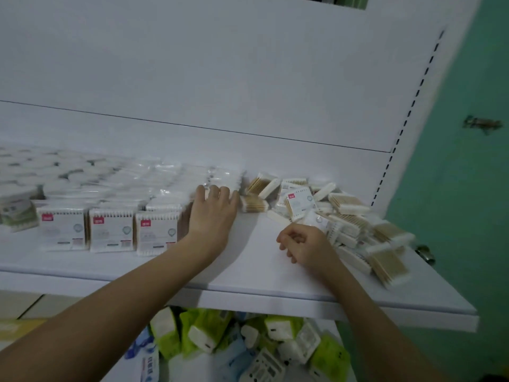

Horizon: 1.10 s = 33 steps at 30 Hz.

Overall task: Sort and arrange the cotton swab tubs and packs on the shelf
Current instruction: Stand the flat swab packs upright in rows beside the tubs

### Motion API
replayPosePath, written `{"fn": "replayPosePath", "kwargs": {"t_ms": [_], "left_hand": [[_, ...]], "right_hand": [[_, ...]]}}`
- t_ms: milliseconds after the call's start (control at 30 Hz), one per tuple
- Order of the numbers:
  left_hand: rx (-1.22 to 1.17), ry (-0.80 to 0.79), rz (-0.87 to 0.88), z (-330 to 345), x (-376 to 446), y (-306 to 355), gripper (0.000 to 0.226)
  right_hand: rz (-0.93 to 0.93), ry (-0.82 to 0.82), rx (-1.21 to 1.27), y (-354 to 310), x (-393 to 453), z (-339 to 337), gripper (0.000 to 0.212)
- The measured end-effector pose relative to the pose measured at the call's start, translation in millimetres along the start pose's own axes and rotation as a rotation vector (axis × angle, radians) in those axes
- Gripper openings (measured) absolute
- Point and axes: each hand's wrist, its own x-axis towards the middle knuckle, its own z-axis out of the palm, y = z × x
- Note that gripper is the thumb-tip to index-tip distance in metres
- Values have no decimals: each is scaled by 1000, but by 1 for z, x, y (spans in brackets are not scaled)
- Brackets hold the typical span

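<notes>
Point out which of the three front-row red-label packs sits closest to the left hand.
The rightmost red-label pack: its right edge meets the left hand, while the other two packs stand farther left.

round tubs (19,188) blurred and cut off at left edge

Arms: I see both bare to the frame edge, no sleeves.
Left hand (213,213): I see no ring or glove.
Right hand (304,245): bare too.
</notes>
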Motion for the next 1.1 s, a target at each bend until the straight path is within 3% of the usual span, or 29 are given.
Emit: {"fn": "replayPosePath", "kwargs": {"t_ms": [133, 233, 433, 600, 800, 967, 1100], "left_hand": [[-176, 99, 0, -20, 2, 28, 59], [-421, 85, -33, -34, 5, 54, 53], [-885, -59, -143, -34, 13, 111, 67], [-992, -162, -225, -36, 24, 150, 97], [-1025, -196, -299, -43, 27, 164, 97], [-1082, -153, -394, -54, 18, 171, 85], [-1233, -59, -435, -64, 8, 164, 44]], "right_hand": [[0, -80, 89, -5, -8, -10, 10], [-25, -142, 129, -10, -14, -41, 9], [-103, 5, -42, -1, -19, -127, 13], [-62, 9, -421, 20, -19, -172, 16], [-46, -21, -609, 37, -19, -200, 17], [-97, -53, -527, 39, -16, -193, 15], [-147, -72, -376, 38, -14, -182, 14]]}}
